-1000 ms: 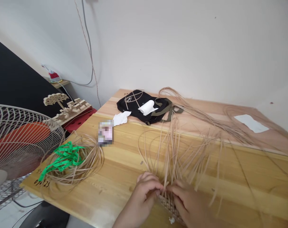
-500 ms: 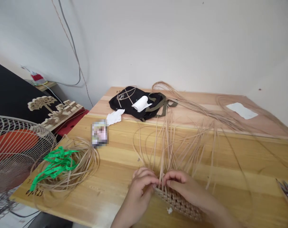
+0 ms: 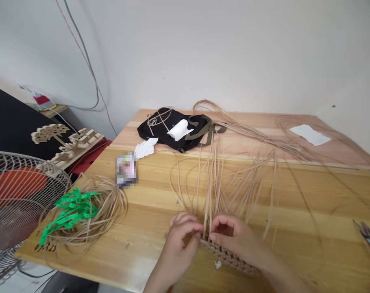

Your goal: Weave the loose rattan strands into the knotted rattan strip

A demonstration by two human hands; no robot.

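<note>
A woven piece of tan strips (image 3: 230, 257) lies near the table's front edge, partly covered by my right hand. From its far side long loose strips (image 3: 214, 183) fan out across the table. My left hand (image 3: 183, 236) is closed at the left corner of the weave, thumb and forefinger pinching at the base of the strips. Just beside it, my right hand (image 3: 230, 236) pinches a strip at the weave's upper edge. The fingertips of both hands are close together, and exactly which strips they hold is partly hidden.
On the left lie a coil of strips (image 3: 108, 215) and a green measuring tape (image 3: 72, 209), with a fan (image 3: 17, 195) beyond the edge. A black bag (image 3: 160, 126) with a paper roll (image 3: 179, 129) lies at the back. Pliers-like tools (image 3: 369, 238) lie far right.
The view has shifted slightly. My right fingertips have moved a little on the strips at the weave's edge; my left hand stays pinched at the corner.
</note>
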